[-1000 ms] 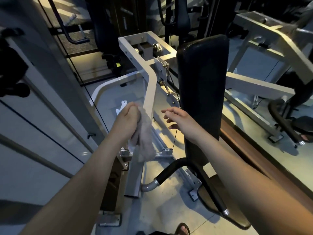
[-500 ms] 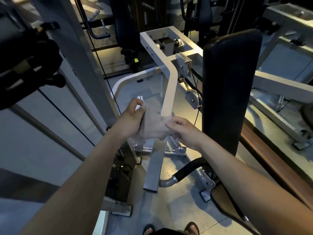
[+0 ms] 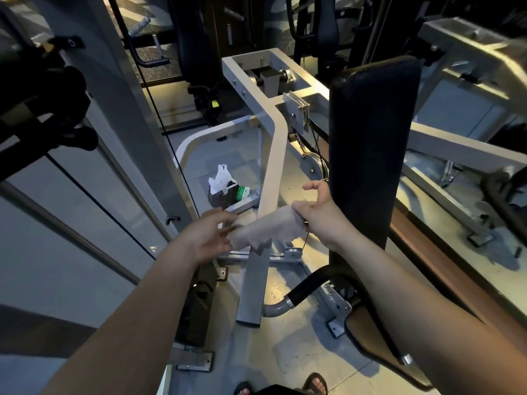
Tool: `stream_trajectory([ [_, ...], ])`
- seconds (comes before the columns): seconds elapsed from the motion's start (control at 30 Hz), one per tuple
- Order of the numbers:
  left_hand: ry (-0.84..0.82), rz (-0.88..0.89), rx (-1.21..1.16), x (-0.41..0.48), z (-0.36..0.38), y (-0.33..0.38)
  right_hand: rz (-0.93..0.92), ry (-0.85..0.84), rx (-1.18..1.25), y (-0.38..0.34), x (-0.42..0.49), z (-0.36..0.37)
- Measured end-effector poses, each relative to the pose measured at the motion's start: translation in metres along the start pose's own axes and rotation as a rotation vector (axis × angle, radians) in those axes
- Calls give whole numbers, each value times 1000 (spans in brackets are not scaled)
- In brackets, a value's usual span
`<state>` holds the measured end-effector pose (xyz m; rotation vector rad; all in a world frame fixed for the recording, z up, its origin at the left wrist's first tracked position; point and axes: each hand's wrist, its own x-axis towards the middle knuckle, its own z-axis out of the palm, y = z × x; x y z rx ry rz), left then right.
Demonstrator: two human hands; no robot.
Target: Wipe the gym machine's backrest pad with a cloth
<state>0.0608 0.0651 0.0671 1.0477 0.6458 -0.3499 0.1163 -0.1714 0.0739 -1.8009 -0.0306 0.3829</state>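
Observation:
The tall black backrest pad [image 3: 370,149] stands upright right of centre. A crumpled grey cloth [image 3: 265,230] stretches between my two hands, in front of the white frame bar and just left of the pad. My right hand [image 3: 318,212] pinches the cloth's right end, close to the pad's left edge, with its upper fingers spread. My left hand [image 3: 209,236] is at the cloth's left end, its fingers straightened and only touching the fabric. The cloth is not touching the pad.
A white steel frame arm [image 3: 273,172] runs down between my hands. A plastic bag [image 3: 224,188] lies on the floor behind it. A black-gripped handle [image 3: 309,283] and the brown seat [image 3: 368,332] sit below the pad. My sandalled feet [image 3: 315,383] show at the bottom edge.
My right hand has taken hold of the cloth and drawn it right toward the pad. My left hand's grip has loosened into straight fingers. The view has shifted, revealing the bag.

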Motion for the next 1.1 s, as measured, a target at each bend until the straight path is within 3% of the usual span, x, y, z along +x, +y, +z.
stream_trajectory([
  [0.1,50,198,151,0,10,7,-59,-77,-112,1,-3,-6],
  [0.23,88,446,786,-9,19,19,-123,-122,-171,-7,-5,-13],
  [0.33,192,554,1101,-6,21,19,-214,-9,-378,-7,-3,-13],
  [0.43,281,641,1232,-6,21,15,-262,40,-521,-2,0,-13],
  [0.57,294,670,1359,-5,13,7,-273,23,-530,0,1,-7],
  [0.67,248,588,1291,-6,1,9,-190,-90,-403,6,2,-9],
  [0.77,70,417,801,-16,-1,8,-38,-229,-24,10,-4,-6],
  [0.83,80,318,622,-7,-7,2,63,-237,95,18,-4,4],
  [0.9,138,278,702,6,-16,-8,123,-133,-34,32,3,13],
  [0.97,147,207,776,18,-23,-27,154,-64,-313,51,7,20],
  [1.03,138,91,752,31,-28,-47,170,-80,-553,66,6,26],
  [1.1,173,66,750,38,-31,-59,178,-91,-613,70,8,26],
])
